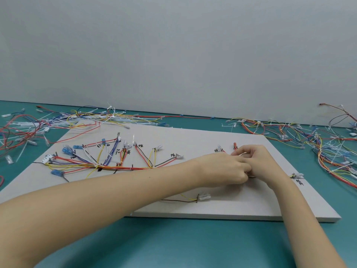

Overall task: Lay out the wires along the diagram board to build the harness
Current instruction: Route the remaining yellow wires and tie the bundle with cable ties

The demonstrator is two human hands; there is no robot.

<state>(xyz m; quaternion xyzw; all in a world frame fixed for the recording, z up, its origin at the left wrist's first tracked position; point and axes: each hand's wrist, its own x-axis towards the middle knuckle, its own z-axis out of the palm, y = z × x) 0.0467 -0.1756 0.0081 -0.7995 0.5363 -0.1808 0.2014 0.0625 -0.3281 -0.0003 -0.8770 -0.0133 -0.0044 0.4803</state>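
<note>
A white diagram board [212, 207] lies on the teal table. A harness of red, yellow, blue and white wires [108, 165] runs along its left half, fanning out to blue and clear terminals beside handwritten labels. My left hand [226, 169] and my right hand [258, 161] meet at the board's right part, fingers pinched together around the wire bundle there; what exactly they pinch is hidden. A red terminal [235, 145] stands just behind my fingers. A yellow and brown wire with a clear terminal [201, 197] lies near the board's front edge.
A heap of loose wires and white cable ties [58, 120] lies behind the board at the left. Another tangle of wires [309, 138] spreads over the table at the right. A grey wall [173, 55] rises behind the table.
</note>
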